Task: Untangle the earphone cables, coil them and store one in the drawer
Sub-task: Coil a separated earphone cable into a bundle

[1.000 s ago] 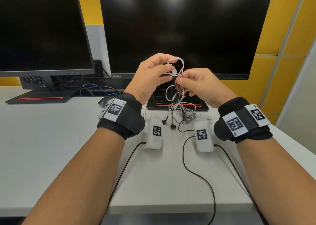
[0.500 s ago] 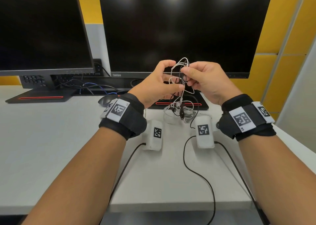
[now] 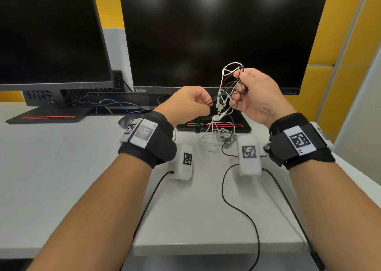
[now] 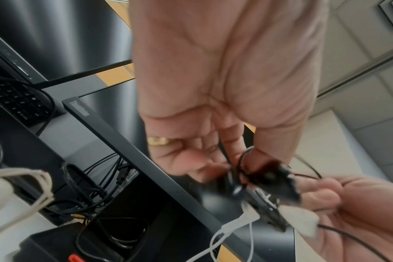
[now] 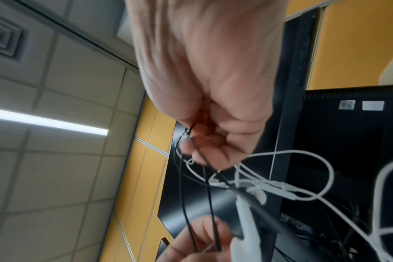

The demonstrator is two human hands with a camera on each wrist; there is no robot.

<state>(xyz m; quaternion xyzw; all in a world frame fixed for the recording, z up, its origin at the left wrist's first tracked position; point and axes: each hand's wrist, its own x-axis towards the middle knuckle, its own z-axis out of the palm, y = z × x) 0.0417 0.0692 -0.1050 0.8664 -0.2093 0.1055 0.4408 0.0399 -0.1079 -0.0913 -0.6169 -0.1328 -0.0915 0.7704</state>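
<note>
Two cables (image 3: 225, 97) knotted between hands | left fingers (image 3: 203, 105) pinching black; right fingers (image 3: 239, 89) higher, gripping loops

White and black earphone cables (image 3: 225, 97) tangle before black monitors (image 3: 216, 33), yellow wall panels (image 3: 338, 43) and a seemingly pale grey desk (image 3: 61, 167).
</note>
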